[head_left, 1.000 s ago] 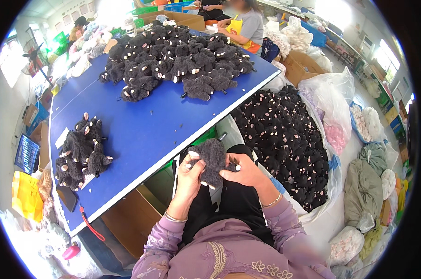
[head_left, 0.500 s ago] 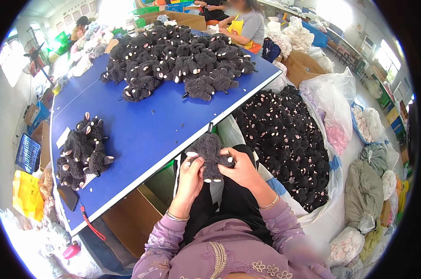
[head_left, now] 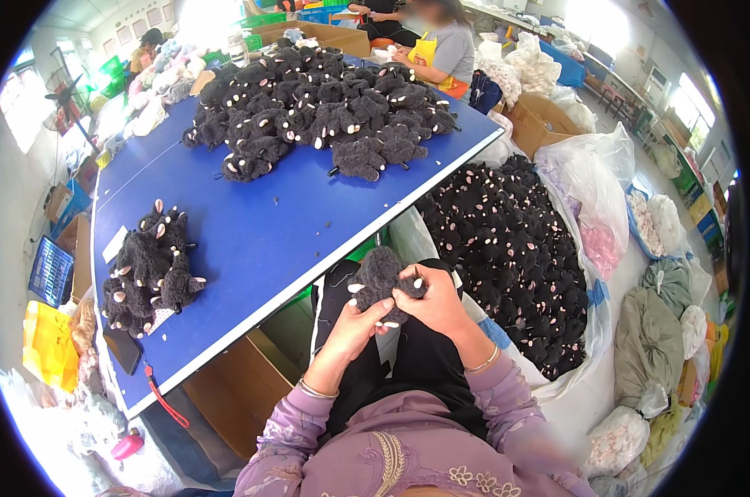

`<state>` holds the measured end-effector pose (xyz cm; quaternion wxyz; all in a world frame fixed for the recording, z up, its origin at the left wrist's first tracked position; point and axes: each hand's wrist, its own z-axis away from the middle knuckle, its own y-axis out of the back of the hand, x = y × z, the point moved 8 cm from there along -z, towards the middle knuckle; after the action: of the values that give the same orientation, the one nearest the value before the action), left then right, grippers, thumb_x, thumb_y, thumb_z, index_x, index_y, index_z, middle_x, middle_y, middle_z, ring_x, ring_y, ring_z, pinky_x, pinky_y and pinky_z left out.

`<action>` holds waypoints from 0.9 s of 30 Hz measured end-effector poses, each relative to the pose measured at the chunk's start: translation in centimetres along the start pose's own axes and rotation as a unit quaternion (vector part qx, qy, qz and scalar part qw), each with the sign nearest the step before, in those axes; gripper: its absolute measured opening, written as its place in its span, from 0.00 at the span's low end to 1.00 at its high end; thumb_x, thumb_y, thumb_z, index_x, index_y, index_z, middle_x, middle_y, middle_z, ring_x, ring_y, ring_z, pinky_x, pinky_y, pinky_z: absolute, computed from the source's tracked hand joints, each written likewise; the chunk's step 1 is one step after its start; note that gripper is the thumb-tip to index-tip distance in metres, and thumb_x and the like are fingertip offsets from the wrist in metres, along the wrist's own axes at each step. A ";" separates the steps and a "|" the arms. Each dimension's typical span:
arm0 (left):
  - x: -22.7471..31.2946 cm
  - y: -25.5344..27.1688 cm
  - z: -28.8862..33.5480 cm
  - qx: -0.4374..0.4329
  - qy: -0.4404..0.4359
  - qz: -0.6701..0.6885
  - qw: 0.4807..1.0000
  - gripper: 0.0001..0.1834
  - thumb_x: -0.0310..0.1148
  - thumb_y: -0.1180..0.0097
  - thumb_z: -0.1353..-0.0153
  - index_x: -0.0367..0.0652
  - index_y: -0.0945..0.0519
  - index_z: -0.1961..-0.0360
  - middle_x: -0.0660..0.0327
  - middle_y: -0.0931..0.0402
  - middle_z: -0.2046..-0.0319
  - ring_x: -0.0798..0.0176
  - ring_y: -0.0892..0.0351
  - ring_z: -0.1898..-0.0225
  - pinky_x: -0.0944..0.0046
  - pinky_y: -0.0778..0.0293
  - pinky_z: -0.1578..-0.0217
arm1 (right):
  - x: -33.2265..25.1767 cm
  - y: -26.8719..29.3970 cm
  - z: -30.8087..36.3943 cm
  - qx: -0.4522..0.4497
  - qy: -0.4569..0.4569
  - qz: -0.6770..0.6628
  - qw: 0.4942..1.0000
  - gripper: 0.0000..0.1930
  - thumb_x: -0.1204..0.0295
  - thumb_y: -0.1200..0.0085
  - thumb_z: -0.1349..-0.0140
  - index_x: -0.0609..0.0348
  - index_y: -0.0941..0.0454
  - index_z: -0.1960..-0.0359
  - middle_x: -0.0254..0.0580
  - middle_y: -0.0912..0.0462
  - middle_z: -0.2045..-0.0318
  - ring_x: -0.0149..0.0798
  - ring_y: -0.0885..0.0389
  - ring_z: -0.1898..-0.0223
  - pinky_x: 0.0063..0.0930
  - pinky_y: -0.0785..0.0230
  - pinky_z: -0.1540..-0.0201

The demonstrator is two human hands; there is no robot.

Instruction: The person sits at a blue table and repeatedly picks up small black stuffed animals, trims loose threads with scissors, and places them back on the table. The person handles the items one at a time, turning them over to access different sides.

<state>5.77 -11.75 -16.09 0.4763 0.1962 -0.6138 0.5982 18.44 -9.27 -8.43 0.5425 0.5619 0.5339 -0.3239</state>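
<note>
A small black plush toy (head_left: 378, 272) with pale-tipped limbs is held over my lap, close to the table's edge. My left hand (head_left: 355, 329) grips its lower left part between thumb and fingers. On the other side, my right hand (head_left: 433, 300) is closed on the toy by one of its limbs. A short dark strap sticks up from the toy's upper end. Farther off, a big heap of similar black plush toys (head_left: 309, 108) lies on the blue table (head_left: 259, 219). A smaller pile (head_left: 147, 269) of them rests at the table's left side.
To my right stands a large white sack (head_left: 508, 265) full of black plush pieces. A dark phone (head_left: 123, 351) with a red cord (head_left: 164, 398) lies at the table's near left corner. Beyond the table a person (head_left: 441, 54) in a yellow apron sits. Below it is a cardboard box (head_left: 242, 377).
The toy has been tilted and lowered slightly, so less of its lower body shows. My left hand has shifted right, closer to my right hand, which stays on the toy.
</note>
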 end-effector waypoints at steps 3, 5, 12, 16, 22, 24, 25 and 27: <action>1.2 -0.5 0.3 0.015 -0.038 0.022 0.999 0.08 0.29 0.43 0.40 0.42 0.22 0.58 0.68 0.22 0.69 0.76 0.27 0.75 0.75 0.32 0.76 | -0.5 0.4 -0.1 -0.010 -0.003 -0.029 1.000 0.11 0.74 0.36 0.49 0.62 0.26 0.68 0.27 0.26 0.79 0.18 0.32 0.77 0.16 0.37 0.74; 2.0 -0.5 0.3 0.009 -0.052 0.007 0.999 0.08 0.26 0.45 0.40 0.42 0.22 0.59 0.67 0.22 0.70 0.76 0.27 0.76 0.74 0.32 0.77 | -0.9 1.3 -0.3 0.006 -0.024 -0.060 0.998 0.11 0.74 0.36 0.49 0.60 0.27 0.68 0.24 0.27 0.78 0.17 0.33 0.77 0.16 0.38 0.75; 5.2 0.6 -1.7 0.136 -0.130 0.127 0.974 0.10 0.33 0.47 0.35 0.39 0.24 0.57 0.62 0.21 0.66 0.68 0.23 0.71 0.69 0.28 0.75 | -0.3 1.8 -1.1 0.083 -0.029 -0.218 0.972 0.04 0.74 0.47 0.37 0.60 0.28 0.65 0.32 0.22 0.74 0.17 0.34 0.79 0.12 0.42 0.77; 6.9 -0.7 -2.7 0.107 -0.173 0.155 0.967 0.12 0.35 0.46 0.36 0.41 0.25 0.55 0.63 0.22 0.63 0.68 0.23 0.65 0.67 0.27 0.69 | -1.9 -0.3 -1.2 0.049 0.041 -0.157 0.986 0.05 0.76 0.48 0.36 0.62 0.29 0.60 0.30 0.22 0.69 0.17 0.32 0.70 0.12 0.39 0.67; 7.9 -2.0 -2.6 0.097 -0.182 0.181 0.962 0.13 0.37 0.44 0.38 0.42 0.25 0.55 0.64 0.23 0.63 0.69 0.24 0.65 0.65 0.25 0.63 | -4.2 -0.4 -1.3 0.067 0.090 -0.108 0.988 0.18 0.79 0.38 0.47 0.59 0.29 0.55 0.30 0.22 0.70 0.15 0.38 0.81 0.11 0.45 0.79; 8.3 -2.3 -2.7 0.092 -0.209 0.178 0.957 0.13 0.37 0.43 0.38 0.42 0.25 0.56 0.64 0.23 0.63 0.69 0.24 0.65 0.65 0.26 0.62 | -4.7 -0.4 -1.4 0.078 0.117 -0.028 0.990 0.18 0.79 0.38 0.47 0.59 0.29 0.55 0.29 0.21 0.71 0.15 0.37 0.80 0.12 0.44 0.79; 7.6 -2.2 -2.8 0.100 -0.189 0.187 0.959 0.12 0.37 0.44 0.37 0.42 0.24 0.57 0.64 0.23 0.64 0.69 0.24 0.65 0.65 0.26 0.61 | -4.9 -0.6 -1.4 0.083 0.131 0.012 0.988 0.18 0.79 0.38 0.47 0.59 0.28 0.55 0.29 0.21 0.72 0.16 0.37 0.80 0.12 0.44 0.79; 6.3 -1.6 -3.4 0.114 -0.152 0.206 0.960 0.12 0.38 0.45 0.37 0.42 0.24 0.59 0.63 0.23 0.64 0.68 0.23 0.65 0.65 0.26 0.59 | -5.3 -0.4 -1.5 0.112 0.138 0.023 0.984 0.15 0.79 0.37 0.48 0.59 0.26 0.58 0.28 0.23 0.74 0.15 0.36 0.80 0.12 0.44 0.79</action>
<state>5.31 -6.91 -10.61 0.2185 0.2067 -0.6340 0.7124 16.56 -9.18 -3.20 0.4045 0.6705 0.5509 -0.2885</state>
